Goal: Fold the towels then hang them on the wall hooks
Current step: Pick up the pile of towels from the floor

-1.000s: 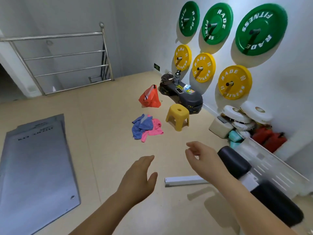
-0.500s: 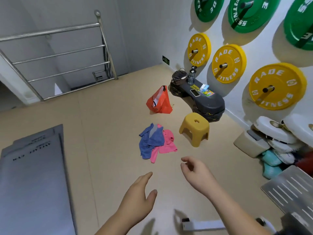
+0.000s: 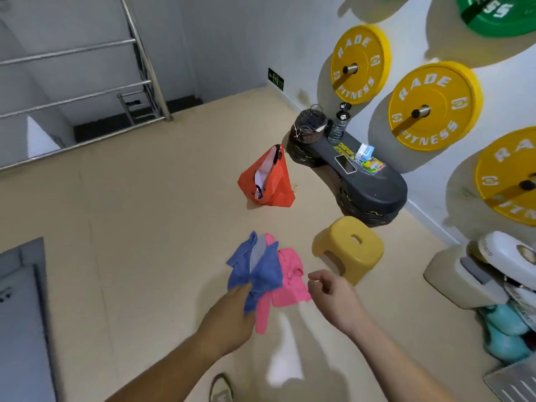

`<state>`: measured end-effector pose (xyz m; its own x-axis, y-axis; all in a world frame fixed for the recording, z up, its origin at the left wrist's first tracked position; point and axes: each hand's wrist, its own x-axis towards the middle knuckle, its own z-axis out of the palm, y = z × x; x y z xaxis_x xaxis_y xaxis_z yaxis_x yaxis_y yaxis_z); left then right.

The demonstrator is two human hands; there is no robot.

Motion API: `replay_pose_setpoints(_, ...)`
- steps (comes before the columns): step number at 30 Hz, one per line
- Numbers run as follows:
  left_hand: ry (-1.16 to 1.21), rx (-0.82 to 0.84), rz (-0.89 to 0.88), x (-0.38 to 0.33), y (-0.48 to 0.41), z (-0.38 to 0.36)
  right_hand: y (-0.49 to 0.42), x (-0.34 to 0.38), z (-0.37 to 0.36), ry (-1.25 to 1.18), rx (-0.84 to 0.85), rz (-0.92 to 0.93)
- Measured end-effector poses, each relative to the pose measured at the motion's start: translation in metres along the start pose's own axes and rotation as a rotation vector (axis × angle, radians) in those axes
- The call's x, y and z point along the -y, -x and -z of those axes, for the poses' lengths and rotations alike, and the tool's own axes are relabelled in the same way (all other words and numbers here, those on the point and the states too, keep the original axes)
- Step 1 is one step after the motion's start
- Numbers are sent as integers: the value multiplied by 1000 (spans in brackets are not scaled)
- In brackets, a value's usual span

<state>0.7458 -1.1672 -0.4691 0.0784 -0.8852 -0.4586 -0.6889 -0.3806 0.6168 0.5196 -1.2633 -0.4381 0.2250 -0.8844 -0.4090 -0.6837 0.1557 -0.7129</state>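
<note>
The blue towel and the pink towel are lying crumpled together on the floor, the blue one overlapping the pink, just beside a yellow plastic stool. The left hand is reaching over the near edge of the blue towel, fingers extended; whether it is touching or gripping the cloth cannot be told. The right hand is hovering loosely curled, holding nothing, just right of the pink towel.

Risks, as judged: since the towels are overlapping, lifting the blue one is likely to drag the pink one along or drop it in a worse heap. The stool is standing close enough to snag a swinging corner. No wall hooks are identifiable in view; the pegs are all carrying plates.

Count: two towels; one stool; one orange bag beyond; one black stepper board carrying a basket, a bottle and a phone; three yellow weight plates and at least one green plate on the wall.
</note>
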Motion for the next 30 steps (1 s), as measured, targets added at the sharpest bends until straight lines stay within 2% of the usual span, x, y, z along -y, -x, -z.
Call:
replay_pose_setpoints(5, -62, 109, 17, -12, -134, 10, -111, -21, 15, -93, 1, -133)
replay_pose_setpoints(13, -162, 211, 162, 66, -349, -63, -290, -121, -29, -71, 78, -282)
replay_pose_setpoints(17, -221, 252, 175, 135, -436, -108, -365, -164, -92, -45, 130, -357)
replay_pose_setpoints(22, -264, 204, 136, 249, -562, -173, -486, -254, -217, -7, 187, -454)
replay_pose_setpoints(26, -173, 183, 234, 349, -647, -224, -568, -337, -304, -46, 150, -617)
replay_pose_setpoints(30, -120, 131, 423, 428, -704, -249, -619, -415, -366, -13, 67, -748)
